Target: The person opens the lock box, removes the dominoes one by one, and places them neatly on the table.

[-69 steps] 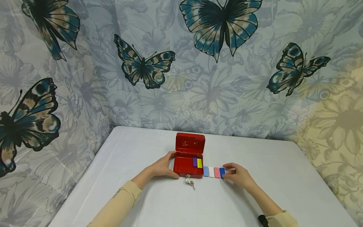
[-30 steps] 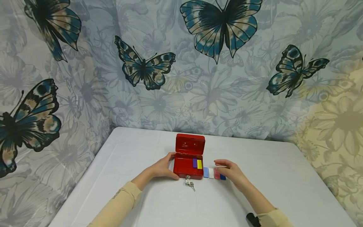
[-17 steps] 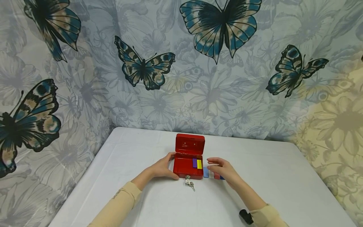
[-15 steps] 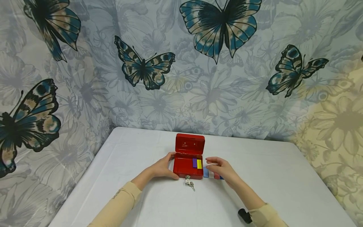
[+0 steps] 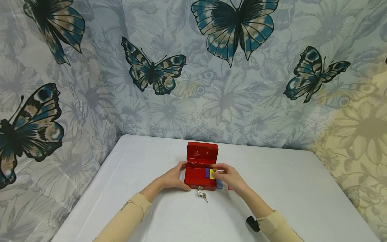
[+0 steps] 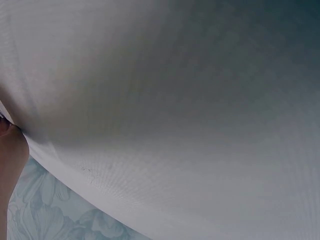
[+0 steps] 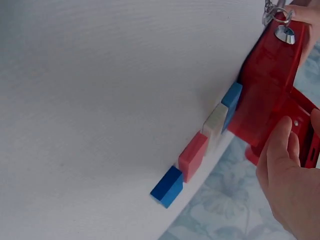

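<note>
A small red cash box [image 5: 193,178] stands with its lid [image 5: 202,153] raised. My left hand [image 5: 172,177] grips its left side, thumb at the front corner and fingers toward the back. Inside, on the right, lie a purple block [image 5: 207,172] and a yellow block [image 5: 212,173]. My right hand [image 5: 231,178] reaches over the box's right wall, fingertips right at the yellow block and overlapping its edge. Outside that wall, a row holds a light blue block [image 7: 231,104], a white block [image 7: 215,121], a pink block [image 7: 192,156] and a dark blue block [image 7: 167,187].
Keys [image 5: 204,197] hang from the lock at the box's front. The box stands on a table with a white cloth [image 5: 145,151], before a floral wall with butterflies. A black wrist device [image 5: 253,224] sits on my right forearm.
My right hand has left the dark blue block at the row's end and moved left over the row to the yellow block in the box. My left hand has stayed on the box.
</note>
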Demonstrator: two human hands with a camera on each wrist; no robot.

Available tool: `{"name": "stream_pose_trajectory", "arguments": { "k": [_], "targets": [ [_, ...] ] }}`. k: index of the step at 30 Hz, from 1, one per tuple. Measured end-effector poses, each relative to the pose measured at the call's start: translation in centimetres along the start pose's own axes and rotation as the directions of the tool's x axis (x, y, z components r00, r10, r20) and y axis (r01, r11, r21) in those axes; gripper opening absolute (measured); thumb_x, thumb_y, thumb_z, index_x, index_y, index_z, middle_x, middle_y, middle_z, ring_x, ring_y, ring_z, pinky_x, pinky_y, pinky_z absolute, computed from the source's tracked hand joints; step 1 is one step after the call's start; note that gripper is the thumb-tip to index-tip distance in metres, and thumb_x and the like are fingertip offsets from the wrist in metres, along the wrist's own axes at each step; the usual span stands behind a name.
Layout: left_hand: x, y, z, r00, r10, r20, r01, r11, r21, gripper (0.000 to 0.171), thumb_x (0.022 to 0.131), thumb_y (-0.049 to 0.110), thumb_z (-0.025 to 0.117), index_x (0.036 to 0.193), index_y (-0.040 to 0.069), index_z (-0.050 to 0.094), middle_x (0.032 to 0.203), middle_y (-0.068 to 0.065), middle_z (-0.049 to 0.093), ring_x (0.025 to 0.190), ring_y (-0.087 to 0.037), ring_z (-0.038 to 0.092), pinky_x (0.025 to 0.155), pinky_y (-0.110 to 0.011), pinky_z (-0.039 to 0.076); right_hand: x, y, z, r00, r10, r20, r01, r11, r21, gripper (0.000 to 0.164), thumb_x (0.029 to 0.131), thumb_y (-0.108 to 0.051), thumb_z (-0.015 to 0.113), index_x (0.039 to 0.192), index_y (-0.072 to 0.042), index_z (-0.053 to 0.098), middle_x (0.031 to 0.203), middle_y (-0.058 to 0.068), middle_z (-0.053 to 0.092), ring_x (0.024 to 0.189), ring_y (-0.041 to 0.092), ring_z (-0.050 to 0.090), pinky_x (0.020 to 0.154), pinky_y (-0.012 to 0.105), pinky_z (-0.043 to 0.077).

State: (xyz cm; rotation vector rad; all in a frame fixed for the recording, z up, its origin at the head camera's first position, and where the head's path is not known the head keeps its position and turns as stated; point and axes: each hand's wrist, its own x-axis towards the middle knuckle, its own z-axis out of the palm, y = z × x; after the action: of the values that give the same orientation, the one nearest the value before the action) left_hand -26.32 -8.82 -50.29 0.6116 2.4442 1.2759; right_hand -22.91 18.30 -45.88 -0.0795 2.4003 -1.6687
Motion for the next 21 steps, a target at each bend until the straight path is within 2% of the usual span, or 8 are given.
{"name": "stream_pose_trajectory", "arguments": {
  "k": [7,14,17,21],
  "targets": [
    [0.1,-0.1,0.0,1.0,0.004,-0.005,-0.004,1.0,0.001,0.102,0.067,0.029,0.09,0.148,0.011,0.029,0.149,-0.01,0.041,0.138,-0.026,0.037,0.113,-0.049,0.029,0.6,-0.2,0.8,1.0,-0.017,-0.015,0.016,0.998,-0.055,0.032,0.088,-0.007,0.068,0.119,-0.004,0.064,0.111,0.013,0.066,0.093,0.021,0.06,0.086,0.038,0.055],
    [0.1,0.0,-0.1,1.0,0.006,-0.005,-0.006,1.0,-0.004,0.101,0.067,0.029,0.09,0.147,0.011,0.03,0.148,-0.01,0.041,0.137,-0.026,0.037,0.113,-0.049,0.029,1.0,-0.5,1.6,0.998,-0.061,0.023,0.063,0.988,-0.14,0.034,0.087,-0.007,0.069,0.12,-0.003,0.062,0.114,0.015,0.065,0.099,0.026,0.062,0.081,0.037,0.057],
    [0.1,0.0,-0.1,1.0,0.005,-0.003,-0.005,1.0,-0.009,0.101,0.068,0.029,0.089,0.147,0.011,0.03,0.149,-0.01,0.041,0.138,-0.026,0.037,0.113,-0.049,0.029,1.2,-0.6,2.0,0.996,-0.08,0.027,0.084,0.975,-0.204,0.034,0.086,-0.007,0.071,0.118,-0.004,0.063,0.111,0.013,0.066,0.098,0.024,0.062,0.079,0.037,0.058],
    [0.0,0.0,-0.1,1.0,0.005,-0.003,-0.005,1.0,-0.014,0.1,0.068,0.029,0.089,0.147,0.012,0.031,0.149,-0.01,0.041,0.137,-0.026,0.037,0.113,-0.05,0.029,1.5,-0.8,2.4,0.992,-0.123,0.034,0.128,0.944,-0.305,0.033,0.085,-0.006,0.073,0.116,-0.004,0.064,0.106,0.01,0.067,0.091,0.02,0.061,0.079,0.036,0.057]
  ]
}}
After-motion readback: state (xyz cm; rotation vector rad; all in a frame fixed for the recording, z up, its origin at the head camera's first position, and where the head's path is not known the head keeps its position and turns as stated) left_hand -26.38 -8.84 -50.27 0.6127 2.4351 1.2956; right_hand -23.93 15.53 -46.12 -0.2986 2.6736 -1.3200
